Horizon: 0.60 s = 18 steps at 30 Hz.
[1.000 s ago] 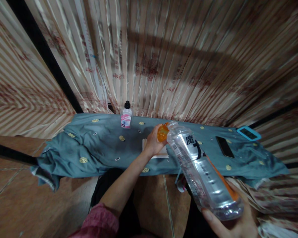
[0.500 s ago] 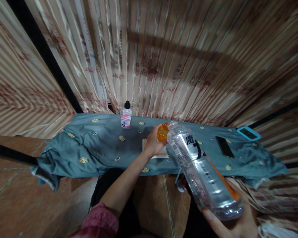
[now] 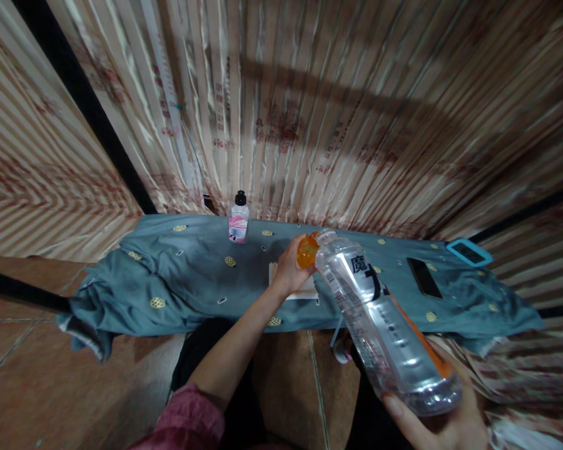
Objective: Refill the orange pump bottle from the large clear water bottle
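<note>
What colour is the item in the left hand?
The item in the left hand is orange; head view.

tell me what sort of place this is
Probably a small curtained-off corner indoors, perhaps in a home: striped curtains hang close around, a black pole slants beside them, and a pineapple-print cloth covers a narrow surface.

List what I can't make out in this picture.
All in the head view:
Orange item: partly hidden by the left hand gripping it.
Right hand: partly behind the large bottle, partly cut off by the bottom edge.
Pale sheet: partly covered by the left hand.
Small bottle: fine print too small to read.
</note>
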Each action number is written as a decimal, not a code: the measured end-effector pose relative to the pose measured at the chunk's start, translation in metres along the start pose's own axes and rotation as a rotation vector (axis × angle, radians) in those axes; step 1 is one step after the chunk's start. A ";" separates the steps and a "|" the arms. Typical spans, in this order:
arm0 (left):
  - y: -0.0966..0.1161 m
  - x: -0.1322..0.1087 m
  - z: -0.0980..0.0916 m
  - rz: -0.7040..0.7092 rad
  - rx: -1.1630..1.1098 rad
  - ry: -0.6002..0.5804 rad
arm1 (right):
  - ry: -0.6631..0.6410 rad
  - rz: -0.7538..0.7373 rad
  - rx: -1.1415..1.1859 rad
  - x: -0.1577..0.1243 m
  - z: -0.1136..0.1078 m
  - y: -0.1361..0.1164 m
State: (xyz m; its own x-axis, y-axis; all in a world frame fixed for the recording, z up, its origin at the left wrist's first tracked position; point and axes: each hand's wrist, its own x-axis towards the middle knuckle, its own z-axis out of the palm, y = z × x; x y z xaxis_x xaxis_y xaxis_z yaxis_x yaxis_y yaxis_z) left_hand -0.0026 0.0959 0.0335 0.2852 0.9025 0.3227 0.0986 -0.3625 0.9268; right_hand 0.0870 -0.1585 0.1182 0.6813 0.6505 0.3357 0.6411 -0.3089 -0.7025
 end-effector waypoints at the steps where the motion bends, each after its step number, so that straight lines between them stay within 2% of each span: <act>1: 0.000 0.000 0.000 0.000 0.002 -0.001 | 0.000 0.014 -0.001 0.000 0.000 0.000; 5: 0.001 0.000 -0.001 -0.007 -0.001 -0.003 | 0.008 0.045 0.017 -0.001 0.001 0.000; 12: 0.004 0.000 -0.002 -0.027 0.010 -0.006 | 0.037 -0.050 0.002 0.002 0.002 0.001; 18: 0.003 0.000 -0.001 -0.016 0.001 -0.008 | 0.031 -0.017 0.077 0.000 0.003 0.000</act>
State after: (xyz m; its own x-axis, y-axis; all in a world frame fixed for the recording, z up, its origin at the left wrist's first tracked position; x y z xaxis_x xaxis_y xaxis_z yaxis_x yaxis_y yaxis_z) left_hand -0.0035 0.0949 0.0366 0.2907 0.9066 0.3060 0.1041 -0.3479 0.9317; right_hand 0.0860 -0.1560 0.1162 0.6817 0.6331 0.3668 0.6246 -0.2425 -0.7423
